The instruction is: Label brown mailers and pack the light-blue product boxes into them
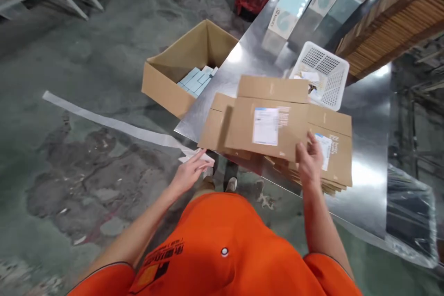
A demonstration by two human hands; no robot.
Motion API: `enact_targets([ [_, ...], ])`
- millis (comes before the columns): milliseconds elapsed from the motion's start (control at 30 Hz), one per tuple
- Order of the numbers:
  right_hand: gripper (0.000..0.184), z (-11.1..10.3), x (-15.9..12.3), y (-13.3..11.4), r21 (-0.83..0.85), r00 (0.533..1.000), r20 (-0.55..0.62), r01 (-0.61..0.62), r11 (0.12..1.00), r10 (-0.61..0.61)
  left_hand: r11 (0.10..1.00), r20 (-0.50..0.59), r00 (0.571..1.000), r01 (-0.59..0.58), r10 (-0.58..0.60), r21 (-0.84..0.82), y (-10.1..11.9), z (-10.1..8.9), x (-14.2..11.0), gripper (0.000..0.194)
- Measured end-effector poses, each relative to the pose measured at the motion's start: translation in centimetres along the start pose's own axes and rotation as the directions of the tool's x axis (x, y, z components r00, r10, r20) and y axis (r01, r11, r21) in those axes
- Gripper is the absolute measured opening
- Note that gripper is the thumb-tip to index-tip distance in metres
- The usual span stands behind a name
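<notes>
Okay so, first-person view from someone in a bright orange polo shirt, standing at a shiny galvanized steel table on a scuffed concrete floor. On the table, right in front of them, is a messy stack of flat brown cardboard mailers, and the top one has a white printed shipping label on it.

The right hand sits on the near edge of that stack, fingers spread against the card. It's not a clenched grip, and I can't really tell if it's pinching anything. The left hand is off by the table's near-left corner, right at the end of a long white paper strip that trails away across the floor. Fingers are loose and it might be touching the strip, but honestly can't tell if it's holding it.

As for how things stand: the open brown cardboard box on the left has a few pale blue flat packs lying in the bottom, with plenty of room above them. A white perforated plastic basket with papers in it sits just past the stack, and a tall pile of flattened brown cardboard lines the far right.
</notes>
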State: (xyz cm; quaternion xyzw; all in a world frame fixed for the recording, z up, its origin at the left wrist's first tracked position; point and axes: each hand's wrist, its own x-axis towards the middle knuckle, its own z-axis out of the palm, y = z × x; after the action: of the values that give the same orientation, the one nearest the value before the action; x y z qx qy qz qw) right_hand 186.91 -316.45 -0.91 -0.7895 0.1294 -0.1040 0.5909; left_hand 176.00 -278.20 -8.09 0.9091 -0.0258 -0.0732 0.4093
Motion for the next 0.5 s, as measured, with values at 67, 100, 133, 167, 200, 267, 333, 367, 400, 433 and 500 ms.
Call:
enact_targets([
  [67,0.073,-7.7,1.9,0.3,-0.034,0.994,-0.109,-0.005,0.999,0.001,0.974,0.094,0.978,-0.195,0.185,0.111,1.9,-0.5,-0.9,0.04],
  [100,0.075,-11.4,2.7,0.6,-0.041,0.989,-0.147,-0.026,0.999,0.02,0.948,0.135,0.955,-0.284,0.265,0.145,3.0,-0.7,-1.2,0.043],
  [133,0.074,-14.7,3.4,1.0,-0.089,0.987,-0.148,-0.073,0.993,0.059,0.92,0.158,0.93,-0.356,0.332,0.162,4.0,-0.8,-1.4,0.044],
  [167,0.07,-17.4,3.9,1.2,-0.192,0.988,-0.135,-0.096,0.977,0.071,0.896,0.17,0.906,-0.413,0.387,0.162,5.1,-0.9,-1.5,0.045],
  [200,0.066,-19.2,4.3,1.3,-0.296,0.989,-0.134,-0.1,0.95,0.062,0.876,0.175,0.885,-0.457,0.431,0.153,6.3,-1.1,-1.6,0.046],
  [267,0.062,-20.1,4.2,1.0,-0.499,0.99,-0.125,-0.009,0.867,-0.061,0.849,0.169,0.851,-0.517,0.497,0.107,8.7,-1.7,-1.7,0.041],
  [333,0.065,-17.2,3.3,-0.3,-0.535,0.979,-0.021,0.162,0.829,-0.204,0.833,0.18,0.823,-0.552,0.538,0.035,11.2,-2.7,-1.9,0.034],
  [367,0.068,-14.7,2.5,-1.1,-0.475,0.968,0.099,0.248,0.844,-0.229,0.826,0.182,0.812,-0.563,0.554,-0.003,12.3,-3.4,-2.0,0.031],
  [400,0.069,-11.8,1.5,-2.0,-0.355,0.938,0.266,0.309,0.882,-0.221,0.825,0.175,0.809,-0.564,0.561,-0.035,13.5,-4.2,-2.2,0.029],
  [433,0.072,-8.6,0.4,-2.8,-0.202,0.863,0.474,0.302,0.932,-0.177,0.831,0.153,0.818,-0.553,0.554,-0.058,14.5,-4.9,-2.3,0.028],
  [500,0.079,-2.5,-2.1,-4.2,0.033,0.591,0.789,0.233,0.972,-0.168,0.868,0.059,0.866,-0.492,0.496,-0.073,16.0,-6.3,-2.5,0.03],
])
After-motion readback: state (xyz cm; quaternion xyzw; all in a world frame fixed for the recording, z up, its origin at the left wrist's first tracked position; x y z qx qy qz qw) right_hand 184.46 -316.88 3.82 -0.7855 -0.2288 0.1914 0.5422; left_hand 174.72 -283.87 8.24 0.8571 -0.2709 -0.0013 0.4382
